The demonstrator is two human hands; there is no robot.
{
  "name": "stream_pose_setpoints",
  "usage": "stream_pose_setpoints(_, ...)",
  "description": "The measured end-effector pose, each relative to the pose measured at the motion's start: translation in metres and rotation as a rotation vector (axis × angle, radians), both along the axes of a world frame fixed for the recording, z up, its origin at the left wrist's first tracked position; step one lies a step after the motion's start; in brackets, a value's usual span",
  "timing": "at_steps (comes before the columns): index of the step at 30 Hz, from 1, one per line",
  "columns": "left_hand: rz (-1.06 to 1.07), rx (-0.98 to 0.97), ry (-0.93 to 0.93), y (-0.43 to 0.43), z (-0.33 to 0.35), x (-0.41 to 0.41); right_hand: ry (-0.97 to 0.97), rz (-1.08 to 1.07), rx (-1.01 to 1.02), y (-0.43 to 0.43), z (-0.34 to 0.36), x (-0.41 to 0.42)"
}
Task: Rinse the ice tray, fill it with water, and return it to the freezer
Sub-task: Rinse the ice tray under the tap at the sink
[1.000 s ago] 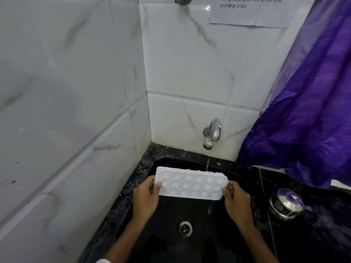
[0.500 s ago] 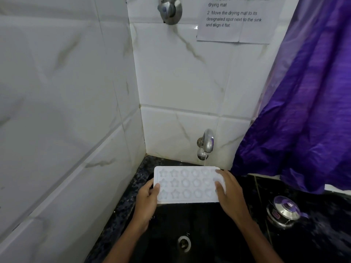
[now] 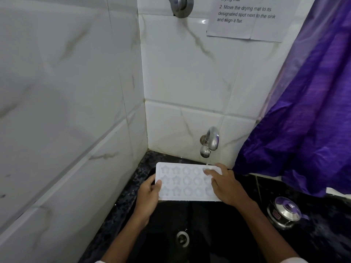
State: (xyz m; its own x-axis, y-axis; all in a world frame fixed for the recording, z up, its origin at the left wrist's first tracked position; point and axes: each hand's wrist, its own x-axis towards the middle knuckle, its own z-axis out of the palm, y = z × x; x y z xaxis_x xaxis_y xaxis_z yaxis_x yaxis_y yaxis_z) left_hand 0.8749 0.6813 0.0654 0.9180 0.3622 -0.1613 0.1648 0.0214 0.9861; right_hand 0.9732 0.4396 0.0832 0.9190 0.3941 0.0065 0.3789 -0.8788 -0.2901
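Currently the ice tray [image 3: 182, 182] is held level at centre frame, cavities up, over the black sink [image 3: 209, 234] and just below the wall tap [image 3: 209, 143]. A thin water stream [image 3: 207, 161] lands at the tray's far right corner.

- Left hand [image 3: 147, 194]: the tray's left short edge is gripped, thumb on top, fingers curled beneath.
- Right hand [image 3: 226, 186]: laid over the tray's right end, fingers fairly straight across the cavities. No curl round the edge is seen; the thumb is hidden.

Handling, judged:
- White moulded plastic with star and round cavities. Expected light when dry, noticeably heavier and slosh-prone once filled.
- Some twist is likely if only one end is supported.
- The wet rim is expected to be slippery, so a pinch on the flat border is preferred over the cavity walls.
- For the carry to the freezer, both short edges are best gripped with the tray kept level.
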Motion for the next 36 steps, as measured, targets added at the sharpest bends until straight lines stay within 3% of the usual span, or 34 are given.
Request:
stream_pose_setpoints(23, 0.025, -0.042, 0.002, -0.002, 0.002, -0.004, 0.012, -0.004, -0.032, 0.007, -0.001, 0.005)
stream_pose_setpoints(36, 0.065, -0.061, -0.004, -0.004, 0.005, 0.005, 0.001, 0.026, 0.074, 0.006, 0.003, 0.015)
